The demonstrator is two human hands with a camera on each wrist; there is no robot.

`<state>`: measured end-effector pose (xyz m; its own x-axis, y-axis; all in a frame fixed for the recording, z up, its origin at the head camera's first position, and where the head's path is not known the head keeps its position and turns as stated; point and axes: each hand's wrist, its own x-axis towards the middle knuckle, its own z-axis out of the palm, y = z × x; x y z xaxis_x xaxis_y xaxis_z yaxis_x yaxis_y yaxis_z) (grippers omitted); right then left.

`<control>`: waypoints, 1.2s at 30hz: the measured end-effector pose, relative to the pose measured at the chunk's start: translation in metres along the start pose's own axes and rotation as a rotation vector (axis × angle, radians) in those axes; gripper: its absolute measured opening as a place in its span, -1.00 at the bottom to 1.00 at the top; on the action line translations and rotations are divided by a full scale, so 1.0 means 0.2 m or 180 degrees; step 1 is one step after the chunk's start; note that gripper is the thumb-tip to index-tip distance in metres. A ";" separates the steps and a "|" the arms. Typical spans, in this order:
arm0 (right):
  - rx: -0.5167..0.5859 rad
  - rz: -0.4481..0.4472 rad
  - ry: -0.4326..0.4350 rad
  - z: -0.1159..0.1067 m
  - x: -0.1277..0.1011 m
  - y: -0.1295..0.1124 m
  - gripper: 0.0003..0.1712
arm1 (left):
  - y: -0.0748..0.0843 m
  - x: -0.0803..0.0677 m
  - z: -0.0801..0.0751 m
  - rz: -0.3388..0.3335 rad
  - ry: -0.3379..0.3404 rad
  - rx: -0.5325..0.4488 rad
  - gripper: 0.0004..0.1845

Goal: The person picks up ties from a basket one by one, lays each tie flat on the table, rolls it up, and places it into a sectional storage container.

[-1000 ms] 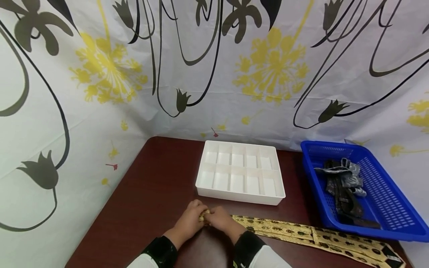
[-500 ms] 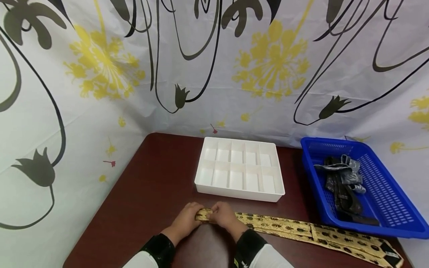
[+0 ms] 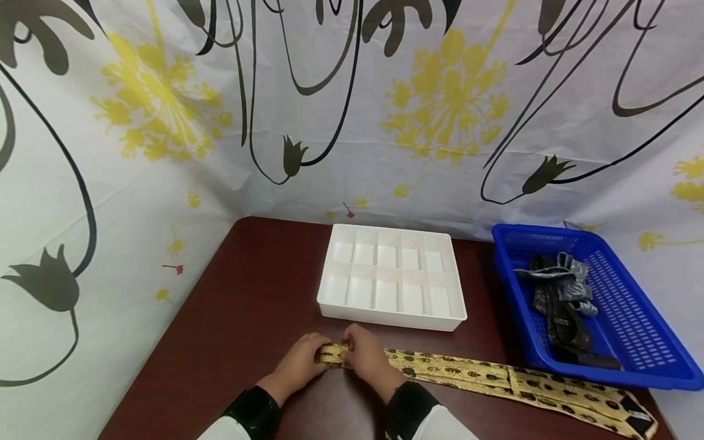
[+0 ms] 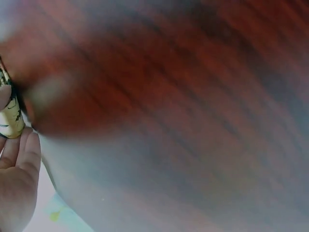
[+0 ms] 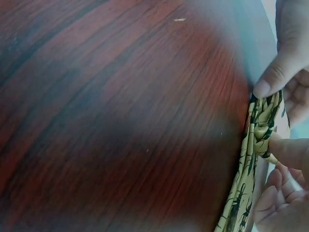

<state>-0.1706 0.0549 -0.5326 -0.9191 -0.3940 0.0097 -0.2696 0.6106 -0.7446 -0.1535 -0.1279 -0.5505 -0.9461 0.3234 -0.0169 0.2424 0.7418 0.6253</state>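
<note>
A yellow necktie (image 3: pixel 456 370) printed with dark beetles lies lengthwise across the table, its underside facing up and its wide end at the right. Its left end is folded over, with layers stacked in the right wrist view. My left hand (image 3: pixel 299 362) grips the folded end, thumb at the near edge and fingers behind. Just to the right, my right hand (image 3: pixel 367 357) pinches the tie between thumb and curled fingers. In the right wrist view, the thumbs press on the layered necktie (image 5: pixel 263 125). Only a sliver of the necktie (image 4: pixel 12 118) shows in the left wrist view.
Behind the hands stands a white divided tray (image 3: pixel 390 315) with several compartments. At the right, a blue plastic basket (image 3: pixel 638 324) holds dark and grey rolled fabric strips (image 3: pixel 566 311). The dark red table (image 3: pixel 220 342) meets a flower-printed cloth (image 3: pixel 330 183) at its back and left.
The right hand has risen slightly and turned at the tie. The left hand has shifted a little left, and more of the folded end shows between the hands. The head view has tilted slightly.
</note>
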 end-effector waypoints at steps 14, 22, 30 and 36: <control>-0.0557 -0.0572 0.0087 0.04 -0.02 0.00 -0.60 | 0.10 0.00 0.00 0.0139 0.0321 -0.0182 -0.61; 0.0361 -0.0147 -0.0228 0.03 -0.03 0.01 -0.46 | 0.15 0.02 0.01 0.0138 0.0408 -0.0101 -0.56; 0.0948 0.0104 -0.0203 0.02 -0.03 0.02 -0.52 | 0.17 0.03 0.00 0.0229 0.0387 -0.0092 -0.55; 0.0992 0.0063 -0.0156 0.01 -0.04 0.08 -0.56 | 0.14 0.04 0.01 0.0211 0.0246 -0.0017 -0.57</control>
<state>-0.1672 0.0650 -0.5458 -0.9062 -0.4214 -0.0335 -0.1437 0.3816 -0.9131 -0.1536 -0.1028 -0.5347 -0.9419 0.3251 0.0847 0.3039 0.7172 0.6271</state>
